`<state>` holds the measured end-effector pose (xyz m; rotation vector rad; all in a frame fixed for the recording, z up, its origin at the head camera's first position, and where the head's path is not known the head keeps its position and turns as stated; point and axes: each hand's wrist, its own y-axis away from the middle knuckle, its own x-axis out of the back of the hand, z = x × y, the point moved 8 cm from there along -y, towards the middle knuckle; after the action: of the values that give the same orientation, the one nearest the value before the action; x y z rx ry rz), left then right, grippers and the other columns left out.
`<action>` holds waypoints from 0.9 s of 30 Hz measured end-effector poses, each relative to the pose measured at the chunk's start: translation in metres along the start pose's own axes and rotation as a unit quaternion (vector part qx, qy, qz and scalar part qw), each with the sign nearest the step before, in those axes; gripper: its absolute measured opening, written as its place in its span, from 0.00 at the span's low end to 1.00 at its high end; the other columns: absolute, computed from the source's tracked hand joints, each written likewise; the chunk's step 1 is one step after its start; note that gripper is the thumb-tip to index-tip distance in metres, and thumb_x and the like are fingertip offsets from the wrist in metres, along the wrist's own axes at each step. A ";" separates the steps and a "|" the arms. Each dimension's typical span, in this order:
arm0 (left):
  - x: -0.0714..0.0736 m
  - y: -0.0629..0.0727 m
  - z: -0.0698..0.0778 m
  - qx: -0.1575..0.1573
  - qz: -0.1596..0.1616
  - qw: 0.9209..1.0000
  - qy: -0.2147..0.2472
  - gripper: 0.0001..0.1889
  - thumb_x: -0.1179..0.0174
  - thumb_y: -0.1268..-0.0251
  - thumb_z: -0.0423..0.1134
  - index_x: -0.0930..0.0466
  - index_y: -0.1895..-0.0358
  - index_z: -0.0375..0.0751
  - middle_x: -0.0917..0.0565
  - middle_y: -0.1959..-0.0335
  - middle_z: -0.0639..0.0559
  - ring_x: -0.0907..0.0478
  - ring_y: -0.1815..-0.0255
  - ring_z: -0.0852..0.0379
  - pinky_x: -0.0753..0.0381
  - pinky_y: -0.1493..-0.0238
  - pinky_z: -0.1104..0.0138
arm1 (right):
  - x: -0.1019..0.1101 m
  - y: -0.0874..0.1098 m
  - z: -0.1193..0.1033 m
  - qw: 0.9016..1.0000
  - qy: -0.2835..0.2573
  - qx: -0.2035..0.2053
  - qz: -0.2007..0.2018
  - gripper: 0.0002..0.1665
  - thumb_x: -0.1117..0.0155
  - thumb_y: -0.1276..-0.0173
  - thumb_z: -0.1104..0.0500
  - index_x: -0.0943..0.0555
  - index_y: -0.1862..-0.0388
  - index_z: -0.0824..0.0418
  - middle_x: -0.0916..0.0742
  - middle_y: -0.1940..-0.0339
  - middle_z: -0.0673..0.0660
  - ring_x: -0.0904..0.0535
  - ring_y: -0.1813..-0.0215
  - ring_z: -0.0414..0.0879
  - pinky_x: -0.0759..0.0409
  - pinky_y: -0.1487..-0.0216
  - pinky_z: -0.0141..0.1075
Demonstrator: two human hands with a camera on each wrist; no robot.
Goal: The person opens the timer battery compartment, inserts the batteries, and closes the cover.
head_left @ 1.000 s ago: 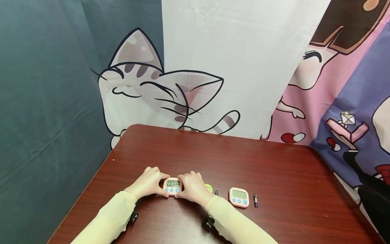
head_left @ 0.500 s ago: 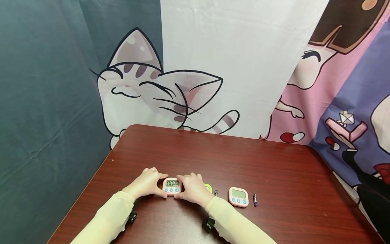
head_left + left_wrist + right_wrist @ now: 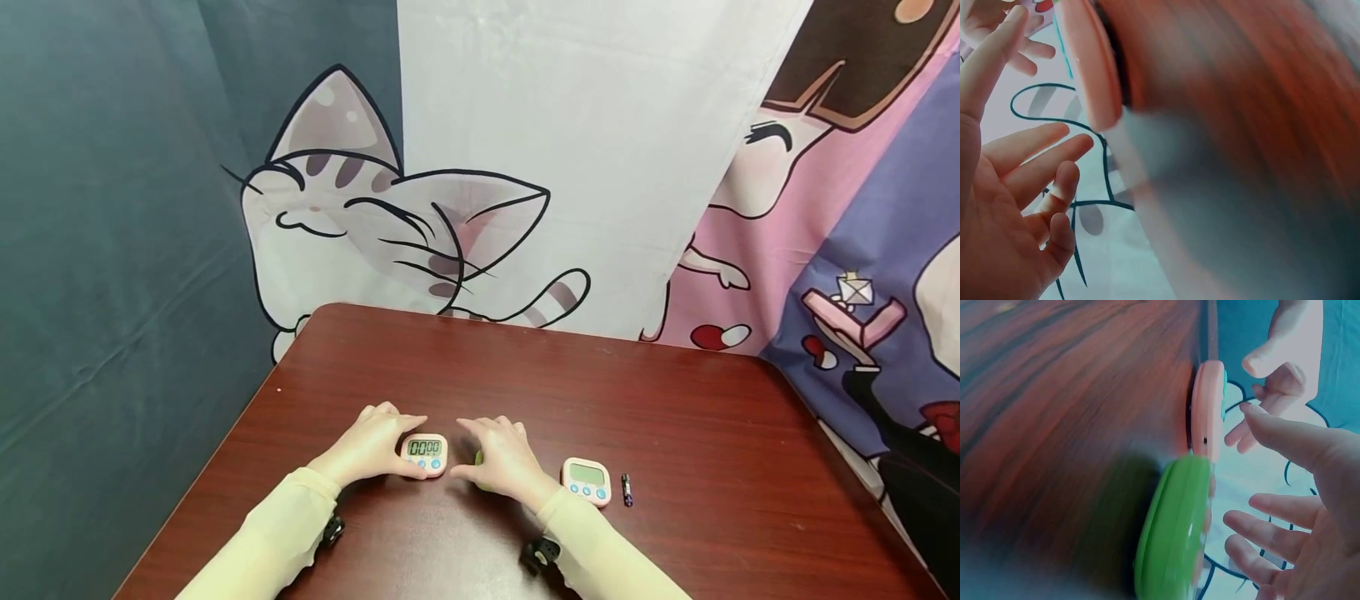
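We list first one pink timer (image 3: 425, 455), a smooth plastic case with rounded corners, lying flat with its grey screen (image 3: 424, 448) reading 00 00 and round blue buttons (image 3: 436, 464) below; it lies between thumb and forefinger of the left hand (image 3: 371, 446), whose fingers are spread and loosely bent, gripping nothing. Whether the thumb touches the case, we cannot tell. We enter next the right hand (image 3: 501, 458), fingers parted and curved, likewise without a grip, near a green timer (image 3: 1175, 528), glossy and round-edged, which the head view shows only in part behind that hand. Further to the right we record a second pink timer (image 3: 587, 482), its screen blank, and just beside it a small dark cylindrical battery (image 3: 627, 490). All rest on a table (image 3: 675, 400) of reddish-brown, wood-grained surface with rounded corners. We note also cream sleeves (image 3: 262, 533), soft and wrinkled, and, behind, a hanging cloth (image 3: 480, 100), lightly creased, printed with a striped cat (image 3: 330, 267).
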<state>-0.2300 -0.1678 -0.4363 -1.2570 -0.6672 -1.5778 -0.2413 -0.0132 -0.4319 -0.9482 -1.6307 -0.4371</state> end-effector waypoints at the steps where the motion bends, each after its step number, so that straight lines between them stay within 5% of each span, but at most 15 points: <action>1: 0.000 -0.001 0.003 -0.002 0.003 1.000 0.002 0.43 0.29 0.63 0.65 0.21 0.43 0.40 0.16 0.59 0.53 0.33 0.63 0.58 0.37 0.56 0.60 | 0.002 0.002 0.003 1.000 -0.001 -0.003 0.002 0.43 0.27 0.52 0.38 0.24 0.38 0.53 0.17 0.46 0.51 0.25 0.53 0.49 0.38 0.59 0.40; 9: -0.006 -0.012 0.029 -0.016 0.011 1.000 0.004 0.39 0.27 0.61 0.59 0.21 0.42 0.41 0.16 0.52 0.53 0.32 0.62 0.57 0.37 0.55 0.59 | 0.014 0.023 0.025 1.000 0.004 -0.016 0.017 0.42 0.26 0.53 0.39 0.23 0.40 0.54 0.16 0.47 0.51 0.25 0.54 0.50 0.37 0.59 0.41; 14: -0.013 -0.020 0.049 -0.036 0.018 0.999 -0.005 0.37 0.27 0.59 0.58 0.21 0.45 0.39 0.20 0.76 0.63 0.33 0.66 0.58 0.37 0.57 0.59 | 0.017 0.033 0.036 0.999 0.006 -0.021 0.026 0.42 0.26 0.55 0.37 0.21 0.42 0.55 0.16 0.48 0.50 0.25 0.55 0.48 0.39 0.60 0.40; 17: -0.018 -0.023 0.058 -0.039 0.037 0.998 -0.027 0.36 0.29 0.59 0.60 0.20 0.46 0.41 0.20 0.77 0.62 0.34 0.67 0.58 0.37 0.59 0.60 | 0.017 0.038 0.042 0.999 0.002 -0.029 0.029 0.41 0.26 0.55 0.37 0.21 0.43 0.54 0.15 0.48 0.50 0.26 0.57 0.47 0.40 0.60 0.39; 22: -0.030 -0.028 0.064 -0.004 0.019 0.999 -0.040 0.37 0.31 0.59 0.65 0.20 0.45 0.45 0.16 0.55 0.55 0.33 0.64 0.56 0.36 0.63 0.62 | 0.015 0.044 0.049 0.999 0.003 -0.033 0.027 0.41 0.26 0.54 0.37 0.21 0.43 0.56 0.15 0.48 0.51 0.26 0.57 0.48 0.40 0.61 0.39; 27: -0.037 -0.032 0.064 0.057 -0.025 0.998 -0.017 0.38 0.31 0.60 0.65 0.20 0.43 0.50 0.20 0.60 0.53 0.34 0.64 0.52 0.33 0.78 0.59 | 0.015 0.049 0.052 0.999 -0.001 -0.035 0.020 0.41 0.27 0.54 0.37 0.21 0.43 0.57 0.16 0.48 0.52 0.25 0.56 0.48 0.40 0.61 0.39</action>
<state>-0.2340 -0.0877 -0.4464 -1.1925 -0.8049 -1.5406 -0.2370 0.0587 -0.4425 -1.0311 -1.6046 -0.4681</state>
